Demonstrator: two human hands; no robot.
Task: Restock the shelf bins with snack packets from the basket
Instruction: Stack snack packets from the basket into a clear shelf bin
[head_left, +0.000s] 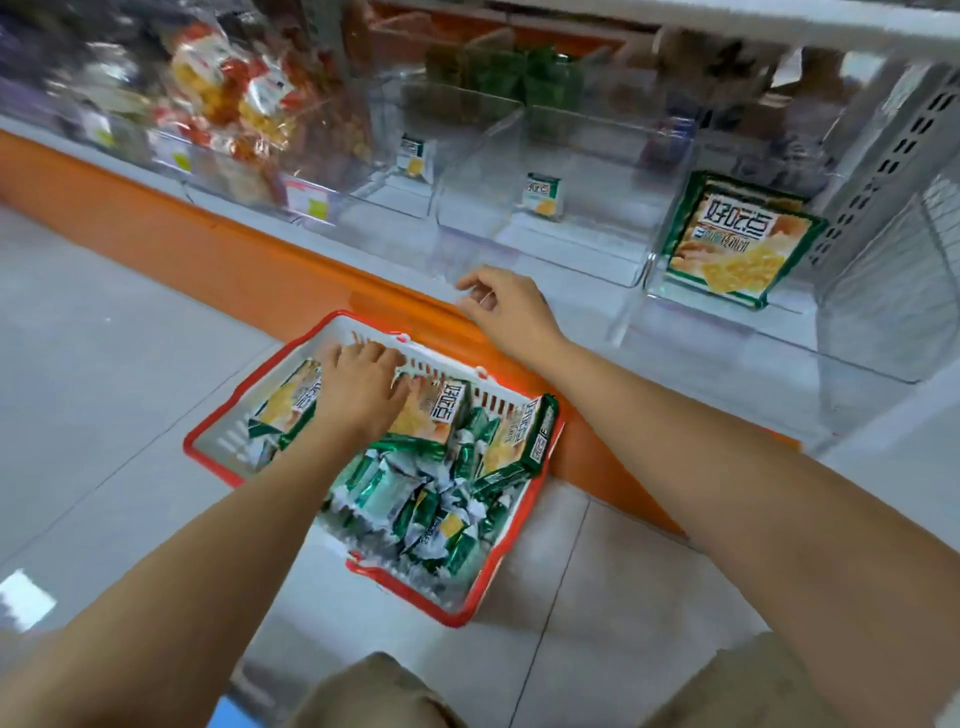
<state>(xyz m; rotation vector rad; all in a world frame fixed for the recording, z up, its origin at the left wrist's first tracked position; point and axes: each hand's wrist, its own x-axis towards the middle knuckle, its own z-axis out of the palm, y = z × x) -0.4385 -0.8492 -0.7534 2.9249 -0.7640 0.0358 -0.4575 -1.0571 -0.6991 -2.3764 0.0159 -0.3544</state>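
— Where are the snack packets (415, 514)?
— Heaped in the red basket (452, 619) on the floor (104, 364), against the shelf (395, 249) base.
— And the hands?
— The left hand (361, 384) curls over a snack box (441, 410) at the basket's far edge. The right hand (506, 309) hangs loosely curled and holds nothing, at the shelf's front edge.

Basket (228, 441) on floor (104, 364) ~6 o'clock, against shelf base (208, 244). Inside: sm. packets (415, 509) near end, boxes (436, 410) far end. Bins (545, 234) at 12; one box (737, 244) in bin at 2.
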